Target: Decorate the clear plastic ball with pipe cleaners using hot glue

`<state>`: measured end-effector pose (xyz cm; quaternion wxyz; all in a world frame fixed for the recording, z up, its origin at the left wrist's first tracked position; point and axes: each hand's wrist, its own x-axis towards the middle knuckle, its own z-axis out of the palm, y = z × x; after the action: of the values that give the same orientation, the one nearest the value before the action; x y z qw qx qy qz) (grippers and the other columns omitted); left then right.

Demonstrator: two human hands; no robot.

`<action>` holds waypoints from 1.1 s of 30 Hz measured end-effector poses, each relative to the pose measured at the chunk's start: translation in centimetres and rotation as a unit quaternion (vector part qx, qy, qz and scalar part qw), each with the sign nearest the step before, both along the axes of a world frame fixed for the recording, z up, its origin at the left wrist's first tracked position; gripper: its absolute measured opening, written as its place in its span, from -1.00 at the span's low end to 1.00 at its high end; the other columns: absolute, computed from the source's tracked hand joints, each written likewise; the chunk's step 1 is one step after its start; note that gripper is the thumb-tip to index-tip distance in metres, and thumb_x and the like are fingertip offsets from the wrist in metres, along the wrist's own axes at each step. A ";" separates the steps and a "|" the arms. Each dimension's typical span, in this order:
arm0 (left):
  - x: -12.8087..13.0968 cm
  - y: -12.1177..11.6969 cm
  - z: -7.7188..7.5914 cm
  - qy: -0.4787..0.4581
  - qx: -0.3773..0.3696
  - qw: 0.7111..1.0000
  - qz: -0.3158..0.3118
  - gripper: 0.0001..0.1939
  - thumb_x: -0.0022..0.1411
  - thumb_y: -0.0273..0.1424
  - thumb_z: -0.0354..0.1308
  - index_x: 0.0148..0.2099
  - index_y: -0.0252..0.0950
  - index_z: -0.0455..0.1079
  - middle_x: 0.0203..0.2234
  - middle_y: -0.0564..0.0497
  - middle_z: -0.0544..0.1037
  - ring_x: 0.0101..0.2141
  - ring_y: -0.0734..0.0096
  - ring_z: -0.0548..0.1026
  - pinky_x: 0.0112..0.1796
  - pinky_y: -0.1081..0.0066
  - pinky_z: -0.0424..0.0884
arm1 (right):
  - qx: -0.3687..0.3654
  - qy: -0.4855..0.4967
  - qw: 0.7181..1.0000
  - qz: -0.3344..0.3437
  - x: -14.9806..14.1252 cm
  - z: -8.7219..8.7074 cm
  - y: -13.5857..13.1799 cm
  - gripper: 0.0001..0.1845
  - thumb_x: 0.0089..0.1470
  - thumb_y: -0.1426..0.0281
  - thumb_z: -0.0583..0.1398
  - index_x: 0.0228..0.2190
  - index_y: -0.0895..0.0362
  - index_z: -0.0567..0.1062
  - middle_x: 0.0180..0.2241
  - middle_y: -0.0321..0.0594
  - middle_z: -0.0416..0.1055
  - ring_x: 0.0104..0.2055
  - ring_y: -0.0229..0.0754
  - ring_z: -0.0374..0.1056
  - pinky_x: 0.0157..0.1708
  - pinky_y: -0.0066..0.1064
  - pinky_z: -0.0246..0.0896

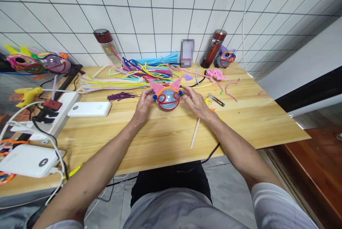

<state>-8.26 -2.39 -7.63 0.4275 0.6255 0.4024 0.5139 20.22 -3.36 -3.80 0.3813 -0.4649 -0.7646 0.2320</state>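
A clear round ball (168, 100) stands on the wooden table between my hands. It has two pink pipe-cleaner ears, an orange band, red pipe-cleaner loops and outline, and a small blue knob on each side. My left hand (144, 105) grips it from the left, fingers curled by one blue knob. On the opposite side my right hand (196, 102) has its fingertips at the other knob. The far fingertips are partly hidden. Behind the ball lie bundles of coloured pipe cleaners (149, 70), with a purple bunch (123, 96) left of my left hand.
Small scissors (217, 100) and a white stick (195, 133) lie near my right arm. Two bottles (213, 49) and a similar decorated ball (226, 57) stand along the tiled wall. At left are a yellow glue gun (28, 96), a power strip (62, 111), power banks (89, 109) and cables.
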 end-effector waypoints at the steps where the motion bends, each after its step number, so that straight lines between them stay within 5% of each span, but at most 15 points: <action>1: 0.0 0.1 -0.1 -0.026 -0.011 0.999 0.018 -0.23 0.39 0.29 0.00 0.32 -0.19 0.29 0.30 -0.25 0.48 0.28 0.00 0.50 0.20 0.03 0.49 | 0.006 0.012 1.000 -0.019 0.1 -0.1 0.1 -0.49 0.35 0.19 0.09 0.24 0.05 0.44 0.06 -0.02 0.67 0.06 0.11 0.62 0.11 0.06 0.50; 4: 0.1 0.4 -0.1 -0.056 -0.040 0.997 0.035 -0.25 0.33 0.31 0.08 0.24 -0.18 0.35 0.26 -0.23 0.52 0.17 0.06 0.58 0.09 0.11 0.55 | 0.008 0.035 0.998 -0.052 0.4 -0.4 0.3 -0.62 0.32 0.26 0.08 0.07 0.04 0.52 -0.15 -0.13 0.71 -0.08 0.04 0.64 0.08 0.03 0.52; 8: 0.5 0.2 0.2 -0.028 -0.052 0.998 -0.017 -0.12 0.13 0.25 0.37 0.27 -0.19 0.31 0.29 -0.28 0.49 0.12 0.02 0.61 0.10 0.07 0.56 | -0.029 0.054 0.998 -0.010 -0.1 -0.3 0.1 -0.57 0.35 0.20 0.10 0.15 0.02 0.48 0.08 -0.08 0.67 0.03 0.04 0.63 0.06 0.01 0.53; 12: 0.9 0.1 0.0 0.002 -0.084 0.996 -0.035 -0.02 -0.03 0.09 0.57 0.28 -0.22 0.26 0.13 -0.25 0.59 0.05 0.00 0.64 0.11 0.00 0.56 | -0.080 0.086 0.993 0.029 -0.6 -0.6 0.1 -0.33 0.31 0.01 0.22 0.32 0.01 0.36 0.28 0.01 0.53 0.20 0.11 0.56 0.08 0.01 0.52; 15: 1.1 0.0 -0.2 0.013 -0.064 0.998 -0.017 0.10 -0.13 0.03 0.64 0.34 -0.19 0.22 0.23 -0.28 0.51 0.10 -0.03 0.61 0.13 -0.01 0.56 | -0.110 0.111 0.987 0.043 -0.7 -1.0 0.5 -0.05 0.16 -0.13 0.35 0.40 0.01 0.27 0.34 0.09 0.47 0.23 0.15 0.53 0.08 -0.01 0.52; 19: 1.1 -0.1 0.1 0.026 -0.032 0.999 -0.017 0.15 -0.15 -0.03 0.66 0.39 -0.17 0.21 0.41 -0.32 0.33 0.27 -0.14 0.50 0.20 -0.04 0.53 | -0.123 0.135 0.980 0.079 -0.7 -1.6 1.0 0.14 0.02 -0.19 0.43 0.44 -0.03 0.20 0.43 0.09 0.34 0.37 0.17 0.41 0.02 -0.09 0.55; 24: 1.0 -0.1 0.2 0.065 -0.024 0.997 -0.018 -0.03 -0.10 -0.03 0.65 0.26 -0.22 0.33 0.17 -0.23 0.56 0.10 -0.09 0.61 0.17 -0.06 0.53 | -0.117 0.145 0.979 0.088 -0.8 -2.0 1.2 0.21 -0.03 -0.15 0.49 0.47 -0.04 0.17 0.47 0.10 0.27 0.42 0.19 0.35 0.07 -0.06 0.55; 33: 1.0 -0.7 1.4 0.118 -0.037 0.992 -0.013 -0.04 -0.09 -0.06 0.63 0.24 -0.29 0.29 0.06 -0.21 0.59 0.00 -0.03 0.63 0.05 0.05 0.59 | -0.121 0.159 0.976 0.088 -0.7 -2.6 1.5 0.15 0.03 -0.11 0.49 0.49 -0.11 0.18 0.48 0.03 0.24 0.39 0.21 0.37 0.15 0.02 0.52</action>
<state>-7.27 -3.09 -6.26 0.4066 0.6710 0.4604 0.4154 19.57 -1.91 -6.44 0.4167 -0.3960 -0.6984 0.4263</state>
